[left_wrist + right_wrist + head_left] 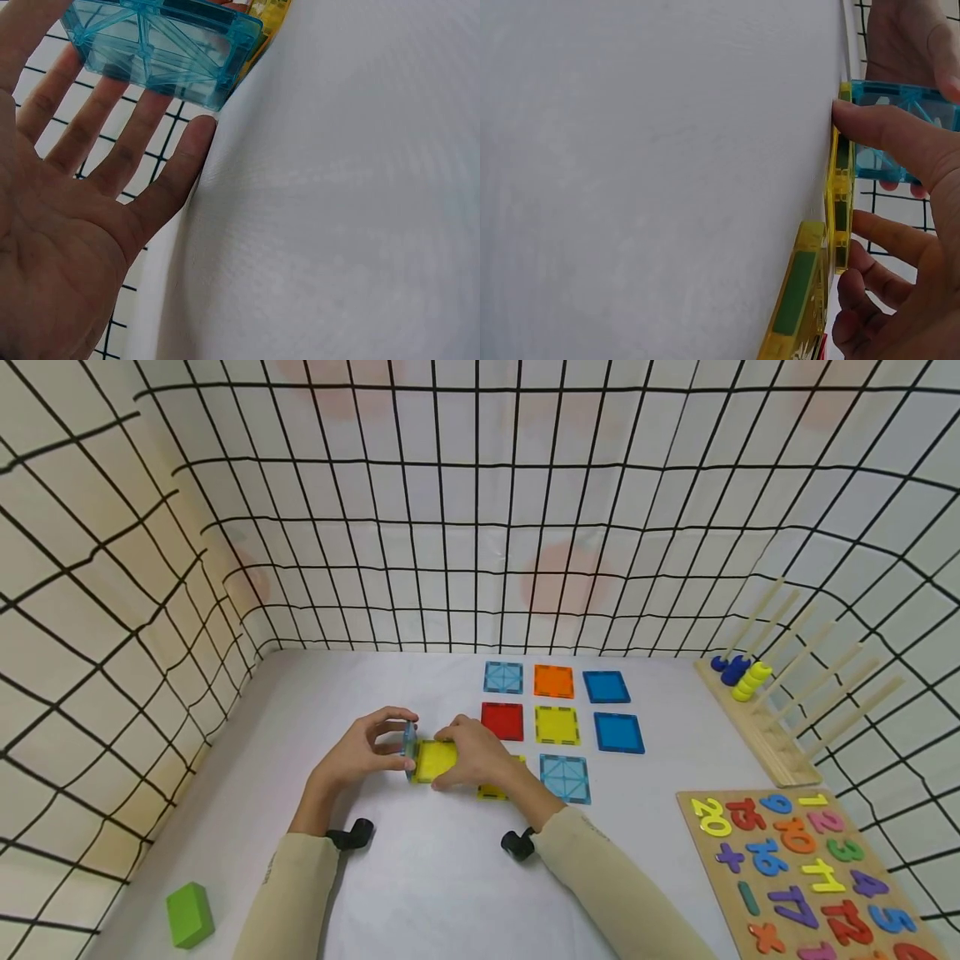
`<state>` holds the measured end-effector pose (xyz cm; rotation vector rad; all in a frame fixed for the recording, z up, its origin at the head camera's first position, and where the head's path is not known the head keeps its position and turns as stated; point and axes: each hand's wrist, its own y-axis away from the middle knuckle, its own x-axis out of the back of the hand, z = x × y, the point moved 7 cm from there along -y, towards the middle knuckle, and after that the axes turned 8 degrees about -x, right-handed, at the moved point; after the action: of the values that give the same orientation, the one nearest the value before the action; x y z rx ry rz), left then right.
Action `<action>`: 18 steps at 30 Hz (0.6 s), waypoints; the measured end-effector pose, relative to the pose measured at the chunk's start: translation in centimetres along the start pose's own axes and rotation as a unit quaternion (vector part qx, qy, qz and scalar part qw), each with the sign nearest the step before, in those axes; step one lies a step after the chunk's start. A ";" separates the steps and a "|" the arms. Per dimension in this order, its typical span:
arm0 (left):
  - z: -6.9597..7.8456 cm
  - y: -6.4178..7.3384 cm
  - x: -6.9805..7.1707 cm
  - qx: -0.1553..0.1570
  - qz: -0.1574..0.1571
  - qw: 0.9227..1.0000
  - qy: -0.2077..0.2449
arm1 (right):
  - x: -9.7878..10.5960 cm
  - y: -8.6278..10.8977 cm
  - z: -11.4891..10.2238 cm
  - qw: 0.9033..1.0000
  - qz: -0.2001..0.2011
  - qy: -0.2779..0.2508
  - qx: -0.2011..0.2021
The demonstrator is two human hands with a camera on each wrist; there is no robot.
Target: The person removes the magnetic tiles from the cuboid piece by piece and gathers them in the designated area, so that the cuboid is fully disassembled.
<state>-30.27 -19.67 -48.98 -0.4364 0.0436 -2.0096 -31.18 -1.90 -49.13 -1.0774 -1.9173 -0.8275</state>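
My left hand [362,747] [82,195] holds a light blue magnetic tile [408,748] [150,45] on edge, thumb on the near side and fingers spread behind its face. The tile stands upright along the left edge of a flat yellow magnetic tile [430,762] [843,187]. With thumb and fingers at opposite edges, my right hand [480,755] [922,202] grips that yellow tile on the white cloth. Another yellow tile [491,792] [795,292] lies partly hidden beneath the right wrist.
Right of the hands lie flat tiles in rows: red [502,721], orange [553,681], yellow [557,726], dark blue [619,732] and light blue [565,778]. Farther right are a peg stand [780,752] and a number board [738,827]. A green block [189,915] sits front left. Black wire mesh [480,527] encloses the table.
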 end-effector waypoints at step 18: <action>-0.2 -0.2 0.0 0.022 0.016 0.999 -0.017 | 4.3 3.0 1.1 0.998 0.063 -0.004 -0.008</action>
<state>-30.49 -19.59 -49.16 -0.4391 -0.0153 -1.9683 -30.31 1.95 -45.53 -1.1998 -1.8321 -0.7701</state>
